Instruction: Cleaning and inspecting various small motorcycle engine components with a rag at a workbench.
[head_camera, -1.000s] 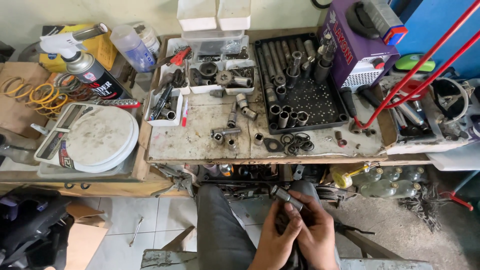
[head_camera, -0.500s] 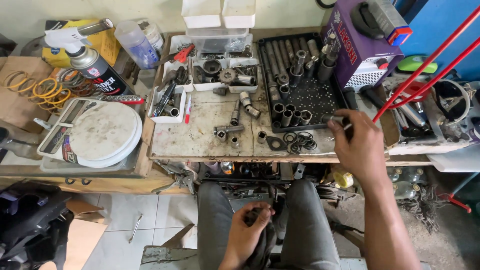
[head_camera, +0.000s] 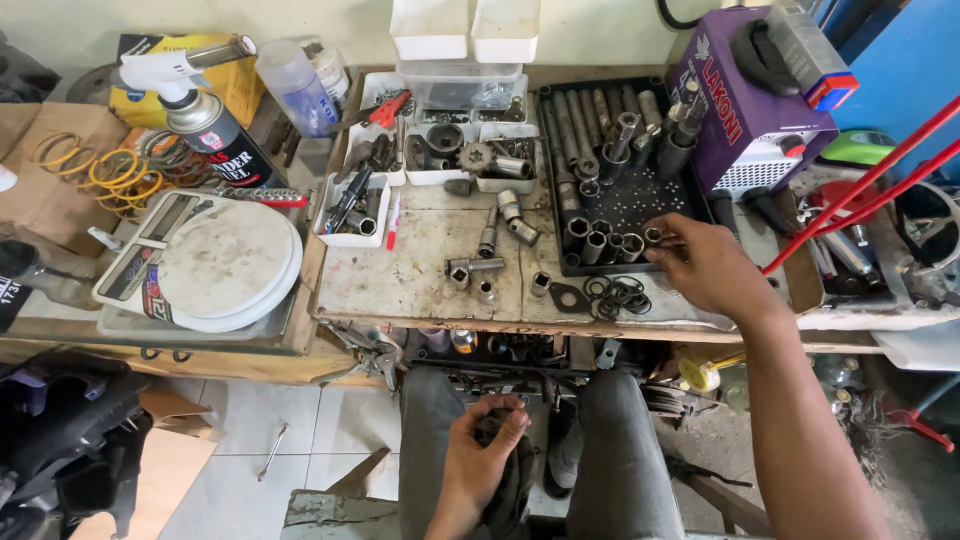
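The right hand (head_camera: 705, 268) reaches out over the desk (head_camera: 420, 270), its fingertips pinched on a small metal socket (head_camera: 655, 236) at the near right corner of the black socket tray (head_camera: 640, 195). That tray holds rows of long and short sockets, some standing upright, some lying flat. Just in front of the hand, a cluster of dark rubber rings (head_camera: 615, 295) lies on the desk surface, and further left a few loose sockets (head_camera: 475, 268) sit apart from one another. The left hand (head_camera: 485, 450) rests low between the person's knees, closed around a dark rag (head_camera: 510, 475) with a round dark part bundled in it; what the part is cannot be told. At the back of the desk stand small white bins (head_camera: 440, 150) with gears and fittings, and one bin with pliers and screwdrivers (head_camera: 355, 200). To the left lie a white scale (head_camera: 215, 260), a gas torch can (head_camera: 205, 120) and coiled yellow rings (head_camera: 110, 170). A purple box (head_camera: 745, 100) stands to the right of the tray.
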